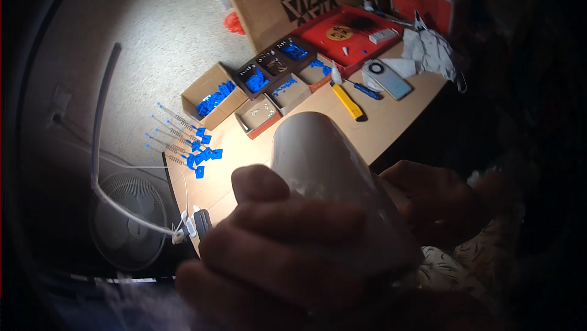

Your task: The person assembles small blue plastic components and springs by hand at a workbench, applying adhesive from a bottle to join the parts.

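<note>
Close in front of me, a smooth white cup [318, 153] is tilted, its rounded end pointing up and away over the table. Wrapped round its near side are the fingers of my left hand [281, 245], with one fingertip high on its left edge. On the cup's right side my right hand [437, 199] is closed, its fingers curled in against it. Deep shadow covers where these fingers meet the cup. The cup's lower end is hidden behind my left hand. Past the cup, several blue plastic pieces with springs [199, 153] lie on the lit table.
A cardboard box [192, 95] of blue parts and small compartment trays [257, 123] stand along the wall. A yellow cutter [347, 102], a blue screwdriver [367, 91] and a phone [391, 80] lie before a red tray [361, 52]. A fan [129, 221] stands left of the table.
</note>
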The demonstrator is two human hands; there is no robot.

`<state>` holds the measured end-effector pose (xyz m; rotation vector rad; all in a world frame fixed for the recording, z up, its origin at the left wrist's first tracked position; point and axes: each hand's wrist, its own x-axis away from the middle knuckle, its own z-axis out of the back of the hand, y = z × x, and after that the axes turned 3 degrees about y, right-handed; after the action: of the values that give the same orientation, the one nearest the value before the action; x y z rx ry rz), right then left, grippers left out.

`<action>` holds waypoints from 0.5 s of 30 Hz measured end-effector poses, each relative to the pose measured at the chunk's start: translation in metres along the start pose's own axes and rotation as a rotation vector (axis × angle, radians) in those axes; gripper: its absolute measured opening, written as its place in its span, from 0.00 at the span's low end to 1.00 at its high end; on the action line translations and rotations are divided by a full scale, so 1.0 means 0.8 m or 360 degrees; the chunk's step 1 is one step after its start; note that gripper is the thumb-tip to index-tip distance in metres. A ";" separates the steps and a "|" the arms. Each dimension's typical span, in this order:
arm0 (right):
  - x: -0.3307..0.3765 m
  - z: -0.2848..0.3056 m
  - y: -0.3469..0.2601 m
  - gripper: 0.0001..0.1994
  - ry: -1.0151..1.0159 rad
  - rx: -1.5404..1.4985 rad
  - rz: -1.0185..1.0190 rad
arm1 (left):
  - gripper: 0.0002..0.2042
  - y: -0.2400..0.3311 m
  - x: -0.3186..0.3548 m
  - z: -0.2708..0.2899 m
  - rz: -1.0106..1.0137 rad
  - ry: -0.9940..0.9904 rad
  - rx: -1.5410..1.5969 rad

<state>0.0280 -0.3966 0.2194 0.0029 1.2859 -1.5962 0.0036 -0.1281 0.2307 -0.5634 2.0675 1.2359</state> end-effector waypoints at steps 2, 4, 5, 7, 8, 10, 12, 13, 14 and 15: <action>0.017 0.001 0.005 0.09 0.0068 0.0014 -0.0121 | 0.17 -0.018 -0.004 0.002 0.0140 -0.0061 0.0081; 0.034 0.008 -0.005 0.08 0.0172 0.0024 -0.0267 | 0.18 -0.039 -0.012 -0.013 0.0314 -0.0142 0.0179; 0.034 -0.002 0.002 0.08 0.0150 0.0003 -0.0282 | 0.19 -0.031 -0.001 -0.006 0.0341 -0.0136 0.0169; 0.054 -0.010 0.022 0.10 0.0286 -0.0051 -0.0547 | 0.19 -0.043 -0.003 -0.019 0.0417 -0.0164 0.0206; 0.061 -0.007 0.028 0.11 0.0347 -0.0132 -0.0831 | 0.14 -0.069 -0.024 -0.042 0.0252 -0.0213 -0.0231; 0.090 0.000 0.033 0.13 0.0546 -0.0196 -0.1181 | 0.08 -0.110 -0.049 -0.075 0.0014 -0.0508 -0.0926; 0.108 -0.009 0.062 0.17 0.0721 -0.0506 -0.1292 | 0.09 -0.127 -0.044 -0.078 -0.0196 -0.0734 -0.1354; 0.114 -0.011 0.075 0.17 0.0759 -0.0496 -0.1309 | 0.12 -0.137 -0.040 -0.083 -0.0196 -0.0921 -0.1467; 0.118 -0.016 0.084 0.18 0.0854 -0.0452 -0.1224 | 0.14 -0.147 -0.029 -0.089 -0.0190 -0.0995 -0.1451; 0.121 -0.019 0.092 0.19 0.0955 -0.0402 -0.1144 | 0.15 -0.162 -0.017 -0.093 -0.0184 -0.1076 -0.1424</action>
<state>0.0259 -0.4439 0.1066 -0.1653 2.1156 -2.1084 0.0739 -0.2533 0.1876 -0.5229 0.8609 1.9276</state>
